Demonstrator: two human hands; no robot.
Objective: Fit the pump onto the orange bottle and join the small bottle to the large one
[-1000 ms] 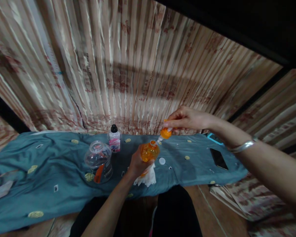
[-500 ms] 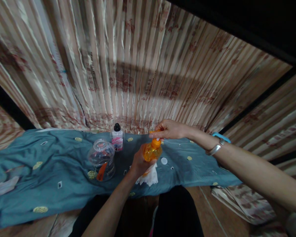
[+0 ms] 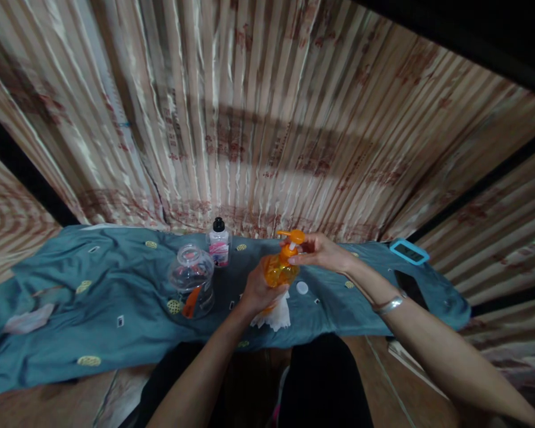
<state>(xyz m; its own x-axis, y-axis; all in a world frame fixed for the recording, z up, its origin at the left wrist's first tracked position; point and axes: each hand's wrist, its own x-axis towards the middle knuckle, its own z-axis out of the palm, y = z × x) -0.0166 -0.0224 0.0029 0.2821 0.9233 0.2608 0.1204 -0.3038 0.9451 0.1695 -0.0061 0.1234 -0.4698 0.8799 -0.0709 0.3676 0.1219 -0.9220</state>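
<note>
An orange pump bottle (image 3: 280,272) stands in front of me, gripped round its body by my left hand (image 3: 259,285). The orange pump head (image 3: 296,236) sits on its neck with the nozzle pointing left. Thumb and fingers of my right hand (image 3: 317,252) close on the orange collar just under that pump head. A white tissue (image 3: 276,315) lies beneath and in front of the bottle. Just right of it is a small white disc (image 3: 302,288). To the left are a clear, wide-bellied plastic jar (image 3: 191,274), with something orange seen at its lower part, and a black-capped bottle (image 3: 219,246).
Blue patterned cloth (image 3: 138,297) covers the low surface. A blue-framed device (image 3: 409,252) and a dark phone-like slab (image 3: 410,288) lie at the right. A pale crumpled piece (image 3: 29,319) lies far left. A striped curtain (image 3: 249,119) hangs behind.
My right hand has shifted from the top of the pump down to its collar, leaving the pump head in plain sight. My left hand still grips the bottle. The view has shifted slightly.
</note>
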